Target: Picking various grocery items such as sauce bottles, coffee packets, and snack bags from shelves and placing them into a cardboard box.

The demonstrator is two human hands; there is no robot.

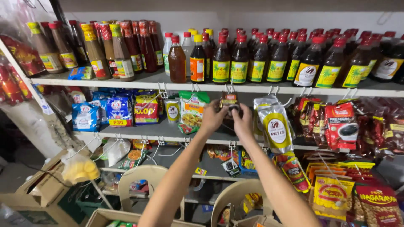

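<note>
Both hands, left hand [213, 115] and right hand [243, 120], pinched on small brown sachet [229, 100]; best kept level under hook [230, 88]

Dark sauce bottles [269, 59] line the top shelf [139, 80]; perhaps snack packets [120, 110] hang below.

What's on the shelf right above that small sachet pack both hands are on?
Above the small sachet pack held by left hand and right hand: red-capped dark sauce bottles. Rows behind them are mostly covered.
</note>
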